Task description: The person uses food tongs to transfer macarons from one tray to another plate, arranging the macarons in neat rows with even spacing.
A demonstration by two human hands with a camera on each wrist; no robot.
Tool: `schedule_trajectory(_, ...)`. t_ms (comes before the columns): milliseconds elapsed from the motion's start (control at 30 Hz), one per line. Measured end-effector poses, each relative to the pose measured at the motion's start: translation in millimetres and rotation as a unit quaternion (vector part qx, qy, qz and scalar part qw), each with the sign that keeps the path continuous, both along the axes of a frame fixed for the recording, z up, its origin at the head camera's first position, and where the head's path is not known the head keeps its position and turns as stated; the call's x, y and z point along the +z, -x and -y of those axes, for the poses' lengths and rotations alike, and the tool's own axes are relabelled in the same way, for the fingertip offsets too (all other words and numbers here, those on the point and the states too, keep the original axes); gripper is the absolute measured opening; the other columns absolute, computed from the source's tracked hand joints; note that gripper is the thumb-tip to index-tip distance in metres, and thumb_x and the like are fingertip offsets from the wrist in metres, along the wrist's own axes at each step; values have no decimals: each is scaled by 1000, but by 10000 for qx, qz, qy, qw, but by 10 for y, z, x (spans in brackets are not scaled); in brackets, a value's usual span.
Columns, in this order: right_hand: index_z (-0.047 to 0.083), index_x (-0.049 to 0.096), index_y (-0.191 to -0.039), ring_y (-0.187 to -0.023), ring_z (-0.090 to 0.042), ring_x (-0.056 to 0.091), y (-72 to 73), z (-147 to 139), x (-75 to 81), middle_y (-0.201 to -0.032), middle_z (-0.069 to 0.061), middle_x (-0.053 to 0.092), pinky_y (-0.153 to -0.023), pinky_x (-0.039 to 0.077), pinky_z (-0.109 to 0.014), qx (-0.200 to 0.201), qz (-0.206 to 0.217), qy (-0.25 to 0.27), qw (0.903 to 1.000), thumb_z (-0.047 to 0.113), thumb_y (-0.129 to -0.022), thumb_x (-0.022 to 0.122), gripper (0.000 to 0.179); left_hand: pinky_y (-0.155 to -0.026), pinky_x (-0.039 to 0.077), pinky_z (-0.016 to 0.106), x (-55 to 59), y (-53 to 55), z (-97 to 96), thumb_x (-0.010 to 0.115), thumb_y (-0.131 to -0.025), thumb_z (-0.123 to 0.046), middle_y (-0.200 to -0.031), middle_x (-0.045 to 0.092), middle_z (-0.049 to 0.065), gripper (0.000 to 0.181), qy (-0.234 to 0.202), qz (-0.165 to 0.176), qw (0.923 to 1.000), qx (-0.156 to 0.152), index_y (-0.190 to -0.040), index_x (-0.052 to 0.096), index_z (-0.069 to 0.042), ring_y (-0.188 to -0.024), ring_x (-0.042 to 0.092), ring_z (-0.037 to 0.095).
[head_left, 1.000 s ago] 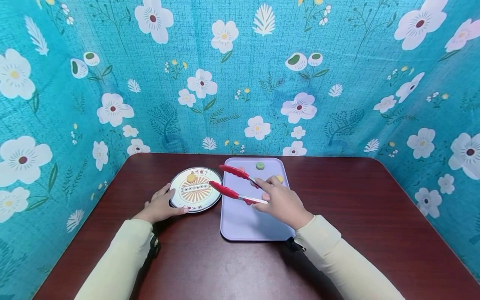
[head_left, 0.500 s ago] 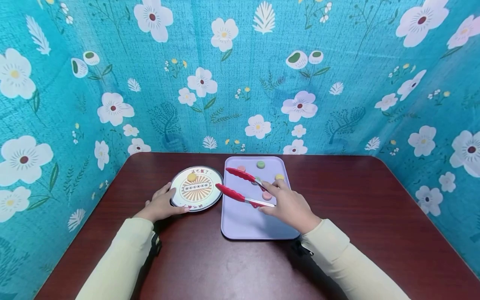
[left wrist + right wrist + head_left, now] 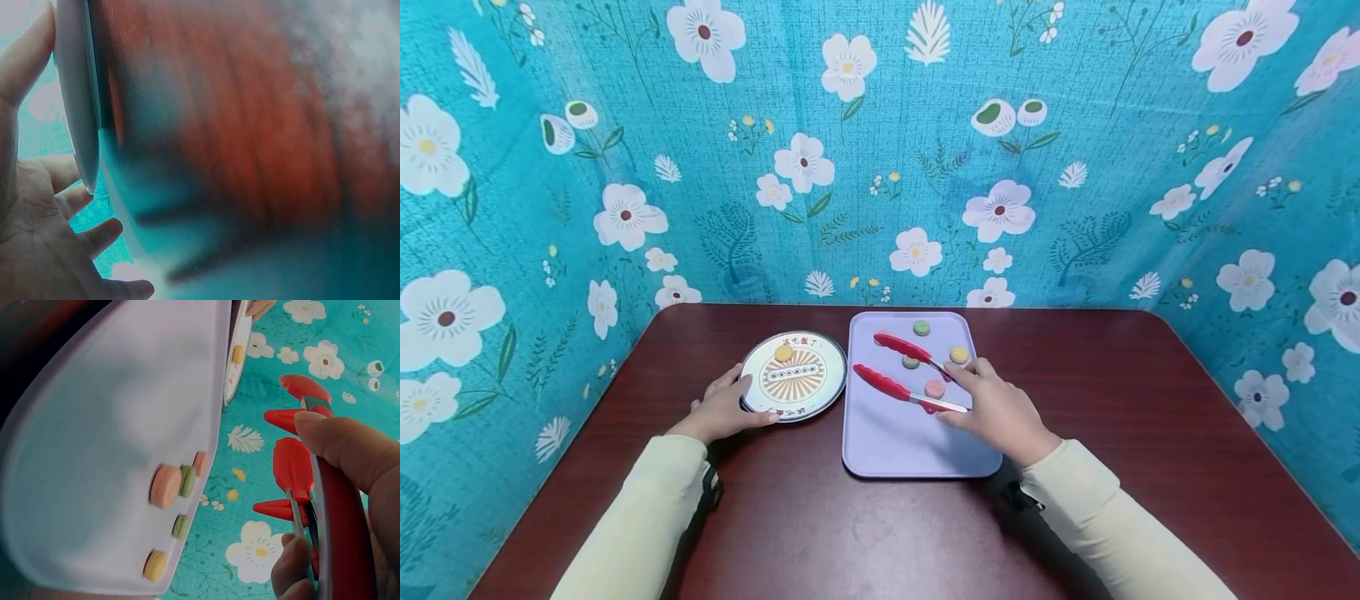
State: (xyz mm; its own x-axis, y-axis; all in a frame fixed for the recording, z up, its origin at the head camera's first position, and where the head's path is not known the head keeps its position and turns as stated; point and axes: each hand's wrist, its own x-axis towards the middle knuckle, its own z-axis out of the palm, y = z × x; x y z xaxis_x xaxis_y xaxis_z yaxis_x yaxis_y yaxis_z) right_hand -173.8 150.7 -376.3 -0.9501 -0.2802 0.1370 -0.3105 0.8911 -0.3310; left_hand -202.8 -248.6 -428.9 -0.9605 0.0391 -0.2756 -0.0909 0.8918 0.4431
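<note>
Lowering the spread, empty tongs (image 3: 883, 383) squarely over one of the macarons (image 3: 959, 355), mostly towards twelve o'clock on the tray (image 3: 895, 442), likely needs a gentle squeeze from the right grip (image 3: 1000, 410) curled round their handles, while the left grip (image 3: 722, 411) pinches the plate (image 3: 824, 388) at eight o'clock.

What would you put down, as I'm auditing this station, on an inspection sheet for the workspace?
Surface: dark reddish-brown table, with a sheen.
Job's things: lavender tray with two pink macarons, two green macarons and a yellow macaron; plate to its left, bearing a second yellow macaron; red-tipped tongs above the tray, tips apart.
Clutter: nothing seen.
Left hand: holds the plate's rim.
Right hand: grips the tongs.
Cables: nothing seen.
Surroundings: blue flowered cloth behind and on both sides.
</note>
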Motion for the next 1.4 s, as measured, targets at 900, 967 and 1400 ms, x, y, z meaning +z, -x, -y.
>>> schedule_trajectory(900,6,53,-138,-59,-15,48,27,-308,-12,-109,-18,54,-46,43,-27,-375,0,-107,9992,35,-74,83,77,-102,13,76,-7,-24,9,72,-73,-63,-156,11,26,112,-38,-43,10000,-26,-151,24,2,-138,14,50)
schedule_trajectory(967,6,52,-139,-59,-15,49,26,-332,-13,-110,-18,54,-47,43,-28,-395,21,-103,9992,35,-75,82,76,-102,13,76,-6,-29,7,72,-73,-63,-156,11,26,112,-44,-42,10000,-16,-151,24,1,-138,14,50)
schedule_trajectory(1400,6,50,-140,-60,-17,51,59,-484,-17,-110,-20,53,-48,45,-30,-610,135,-136,9980,35,-74,83,79,-102,12,76,13,-37,-2,73,-74,-61,-156,11,26,110,-117,-34,9999,1,-151,24,1,-137,13,50)
